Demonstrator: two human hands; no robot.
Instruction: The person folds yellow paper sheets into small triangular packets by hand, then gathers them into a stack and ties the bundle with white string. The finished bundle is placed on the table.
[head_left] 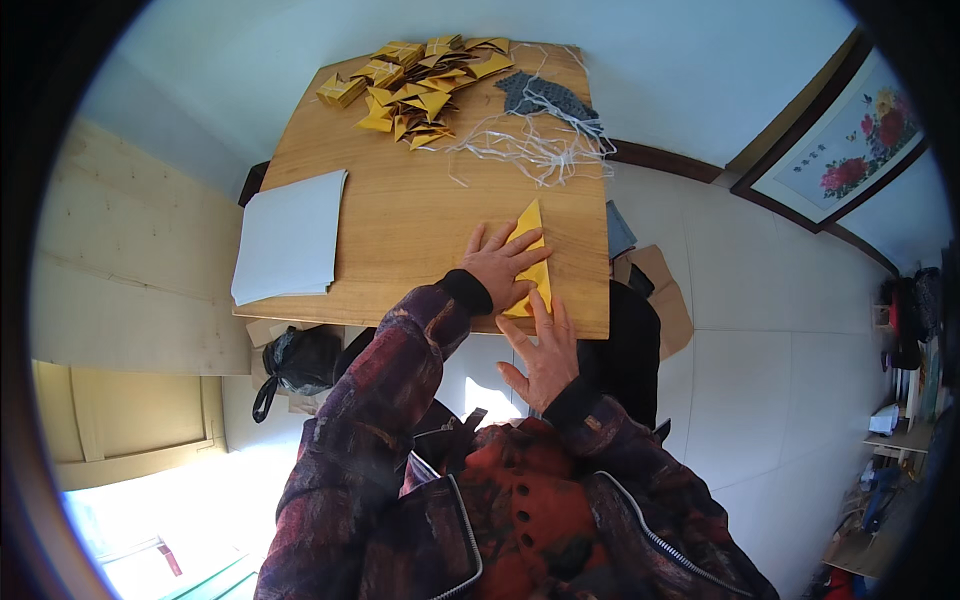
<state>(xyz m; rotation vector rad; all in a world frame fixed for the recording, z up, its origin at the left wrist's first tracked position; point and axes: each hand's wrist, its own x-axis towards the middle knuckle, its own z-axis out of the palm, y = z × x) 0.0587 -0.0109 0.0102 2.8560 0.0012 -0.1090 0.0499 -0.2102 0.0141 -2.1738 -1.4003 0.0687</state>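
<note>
A sheet of yellow paper [532, 222], folded to a long triangle, lies flat near the front right corner of the wooden table [400, 220]. Its narrow tip points away from me. My left hand [496, 264] rests on its middle with the fingers spread out to the right. Lower down, my right hand [546, 352] touches the near end of the paper with stretched fingertips, its thumb apart. Both hands cover parts of the paper, so some of its edges are hidden.
At the far edge lies a heap of folded yellow paper pieces [425, 95], some tied in bundles. White strings [540, 145] and a grey knitted cloth [545, 97] lie at the far right. A stack of white sheets [290, 238] is on the left. A black bag [303, 360] sits below the table.
</note>
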